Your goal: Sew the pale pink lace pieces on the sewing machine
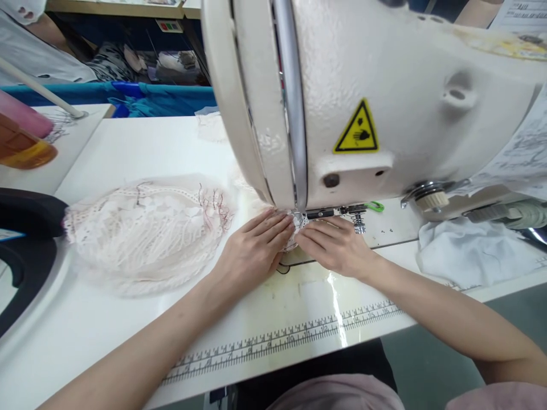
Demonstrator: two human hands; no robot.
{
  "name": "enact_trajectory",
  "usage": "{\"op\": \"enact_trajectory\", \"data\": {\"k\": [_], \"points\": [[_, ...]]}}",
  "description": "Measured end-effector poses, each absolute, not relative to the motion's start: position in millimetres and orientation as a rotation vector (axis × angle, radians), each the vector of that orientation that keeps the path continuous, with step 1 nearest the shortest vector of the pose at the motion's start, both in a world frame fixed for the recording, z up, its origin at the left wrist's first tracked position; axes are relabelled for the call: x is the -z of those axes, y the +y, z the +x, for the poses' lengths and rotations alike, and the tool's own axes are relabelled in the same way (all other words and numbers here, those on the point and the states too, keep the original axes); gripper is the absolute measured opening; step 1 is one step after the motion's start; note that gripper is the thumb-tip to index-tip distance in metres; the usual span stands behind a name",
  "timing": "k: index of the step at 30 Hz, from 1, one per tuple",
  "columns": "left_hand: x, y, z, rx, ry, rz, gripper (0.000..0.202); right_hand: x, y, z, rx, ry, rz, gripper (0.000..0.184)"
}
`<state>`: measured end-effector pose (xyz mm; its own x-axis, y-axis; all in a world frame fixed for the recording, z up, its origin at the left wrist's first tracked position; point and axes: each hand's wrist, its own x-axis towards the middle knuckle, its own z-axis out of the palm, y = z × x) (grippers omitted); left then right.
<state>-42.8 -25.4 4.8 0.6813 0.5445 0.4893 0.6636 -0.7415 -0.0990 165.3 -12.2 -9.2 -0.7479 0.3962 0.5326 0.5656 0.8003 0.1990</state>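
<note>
In the head view, a white worktable (64, 324) fills the foreground, with a printed ruler (277, 339) along its near edge, a blue cloth bin (171, 101) behind, and a co-worker's white garment (29, 48) at upper left. A cream sewing machine (410, 102) with a yellow warning label (358, 130) stands over the work, and a white cloth (474, 253) lies to the right.

The sewing appears to be under way: 1 lace piece (291, 242) sits beneath the machine head. How much of it is stitched, and how much is left, cannot be told, since the fingers cover most of it. A pile of lace (145, 233) with loose dark threads rests on the left; whether it is finished or waiting is unclear.

The lace piece shows in the narrow gap between the 2 hands, under the fingertips of both. The left hand (252, 245) lies flat, its fingers straight and together, pressing the lace rather than gripping it. The right hand (335, 245) has its fingers close together and slightly bent at the lace's right edge; whether they pinch it cannot be seen.
</note>
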Motion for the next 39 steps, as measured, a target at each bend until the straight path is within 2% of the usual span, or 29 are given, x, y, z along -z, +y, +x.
{"op": "enact_trajectory", "data": {"k": [24,34,39], "points": [[-1.4,-25.5,-41.1,0.546,-0.944,-2.619,0.032,6.9,-10.9,166.9,0.391,-2.508,-0.776,0.025],[-2.3,-28.1,-39.3,0.506,-0.959,-2.603,0.032,8.8,-5.8,175.6,0.16,-2.604,-0.876,0.035],[-1.0,-28.1,-38.6,0.498,-0.971,-2.581,0.032,5.1,-6.5,176.4,0.342,-2.53,-0.879,0.031]]}}
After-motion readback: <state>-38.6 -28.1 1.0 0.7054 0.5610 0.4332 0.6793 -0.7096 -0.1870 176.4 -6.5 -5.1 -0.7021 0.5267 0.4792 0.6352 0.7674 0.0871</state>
